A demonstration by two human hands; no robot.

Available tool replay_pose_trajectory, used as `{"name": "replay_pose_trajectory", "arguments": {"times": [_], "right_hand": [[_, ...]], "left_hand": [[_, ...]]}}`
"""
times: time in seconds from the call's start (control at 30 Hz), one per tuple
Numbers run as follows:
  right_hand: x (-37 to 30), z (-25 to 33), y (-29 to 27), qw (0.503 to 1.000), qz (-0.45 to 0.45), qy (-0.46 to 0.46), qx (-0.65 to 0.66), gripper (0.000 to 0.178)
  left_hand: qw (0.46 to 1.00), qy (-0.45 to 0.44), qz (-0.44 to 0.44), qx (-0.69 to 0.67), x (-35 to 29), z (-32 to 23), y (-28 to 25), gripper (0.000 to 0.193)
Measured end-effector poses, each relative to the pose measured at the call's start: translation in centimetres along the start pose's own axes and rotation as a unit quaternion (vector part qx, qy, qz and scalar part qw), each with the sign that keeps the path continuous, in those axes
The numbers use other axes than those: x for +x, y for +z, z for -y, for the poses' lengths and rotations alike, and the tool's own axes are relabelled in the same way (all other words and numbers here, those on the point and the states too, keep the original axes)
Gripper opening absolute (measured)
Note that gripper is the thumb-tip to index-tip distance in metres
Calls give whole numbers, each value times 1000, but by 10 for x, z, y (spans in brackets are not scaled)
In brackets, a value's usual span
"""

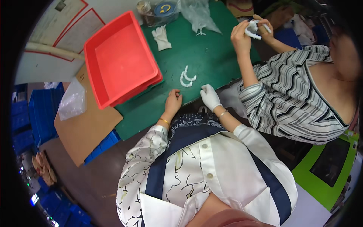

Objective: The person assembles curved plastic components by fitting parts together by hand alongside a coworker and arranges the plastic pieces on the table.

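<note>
Two white curved plastic pieces (187,77) lie close together on the green tabletop (193,53), just beyond my hands. My left hand (174,102) is bare, with a gold bracelet at the wrist. It rests at the near table edge, fingers loosely bent and nothing visible in them. My right hand (210,97) wears a white glove and rests at the same edge, to the right of the pieces. Its fingers are slightly curled and apart, also without anything visible in them. Neither hand touches the curved pieces.
A red tray (121,60) stands at the left, near a white glove (162,38). Plastic bags (196,15) and a small white part (201,32) lie at the back. On the right, a co-worker in stripes holds white plastic parts (254,29). Cardboard (94,128) lies left.
</note>
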State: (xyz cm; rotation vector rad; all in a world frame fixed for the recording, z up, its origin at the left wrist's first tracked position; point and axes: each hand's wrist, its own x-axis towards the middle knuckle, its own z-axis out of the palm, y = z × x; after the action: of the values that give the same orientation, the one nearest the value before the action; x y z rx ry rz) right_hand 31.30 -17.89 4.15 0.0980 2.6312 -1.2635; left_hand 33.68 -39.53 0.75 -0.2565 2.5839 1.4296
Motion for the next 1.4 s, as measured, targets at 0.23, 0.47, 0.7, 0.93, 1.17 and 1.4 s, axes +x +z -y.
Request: {"name": "replay_pose_trajectory", "arguments": {"times": [0.23,0.47,0.7,0.93,1.17,1.4], "right_hand": [[20,-23,13,994,56,55,-80,29],[33,-33,9,986,115,119,6,26],[35,-32,5,987,128,94,13,26],[35,-33,7,984,151,96,24,26],[43,-49,15,983,145,106,40,26],[43,-54,15,979,164,115,35,26]], "left_hand": [[1000,-1,18,3,9,16,-1,21],[999,-12,39,20,11,15,-2,21],[998,-22,47,23,14,19,1,21],[998,-28,46,18,11,22,-2,22],[999,-16,48,12,17,24,0,23],[999,-31,40,8,14,23,1,22]]}}
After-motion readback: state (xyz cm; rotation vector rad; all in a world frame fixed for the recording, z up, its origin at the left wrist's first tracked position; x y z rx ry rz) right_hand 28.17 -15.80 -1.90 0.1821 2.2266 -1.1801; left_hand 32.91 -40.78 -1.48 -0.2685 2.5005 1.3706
